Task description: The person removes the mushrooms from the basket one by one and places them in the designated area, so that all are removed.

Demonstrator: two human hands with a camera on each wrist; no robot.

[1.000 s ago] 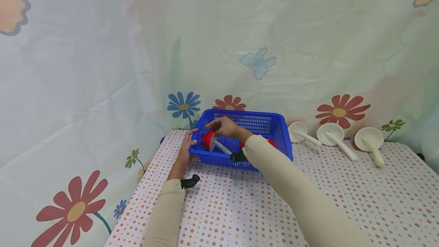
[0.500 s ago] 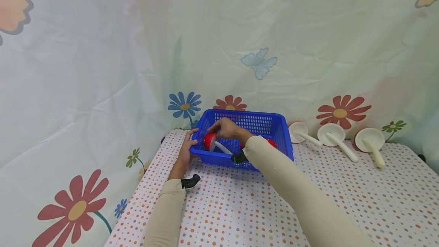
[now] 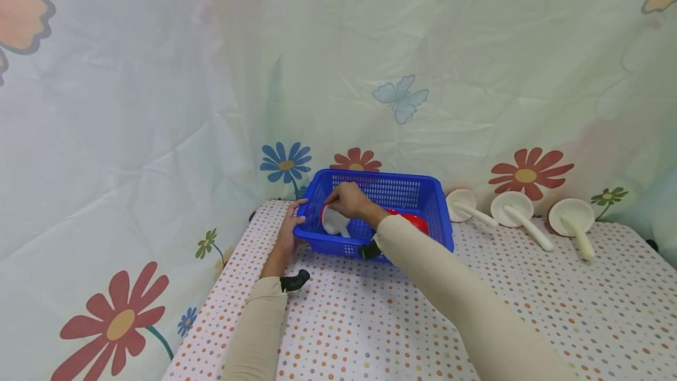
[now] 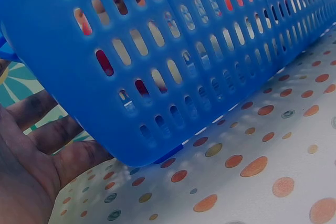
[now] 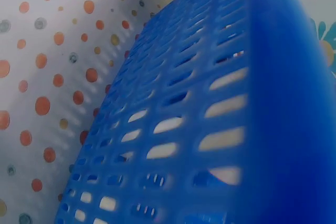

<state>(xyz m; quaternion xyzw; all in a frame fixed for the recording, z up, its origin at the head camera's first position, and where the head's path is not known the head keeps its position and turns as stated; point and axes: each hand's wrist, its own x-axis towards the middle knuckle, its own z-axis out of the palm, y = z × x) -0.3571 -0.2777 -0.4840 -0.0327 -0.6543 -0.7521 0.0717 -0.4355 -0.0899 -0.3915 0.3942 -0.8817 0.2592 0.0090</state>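
A blue slotted plastic basket (image 3: 328,246) stands on the table. At its left end my left hand (image 3: 286,233) holds the rim; the left wrist view shows its fingers (image 4: 79,156) against the basket's end wall. Inside the basket, my right hand (image 3: 349,200) pinches the cap edge of a toy mushroom (image 3: 334,222). This mushroom is tilted, its white underside and stem facing me and a sliver of red cap showing. Another red cap (image 3: 415,222) lies farther right in the basket, partly behind my right forearm. In the right wrist view the basket wall hides the right hand.
Three toy mushrooms lie right of the basket, white undersides up: one nearest the basket (image 3: 461,204), a middle one (image 3: 512,209) and a right one (image 3: 571,217). A dotted cloth (image 3: 370,322) covers the table. A flowered curtain (image 3: 449,75) hangs behind.
The mushroom under my right hand has turned: its red cap faced left and its stem pointed right; now its white underside faces me. The left hand stays on the basket.
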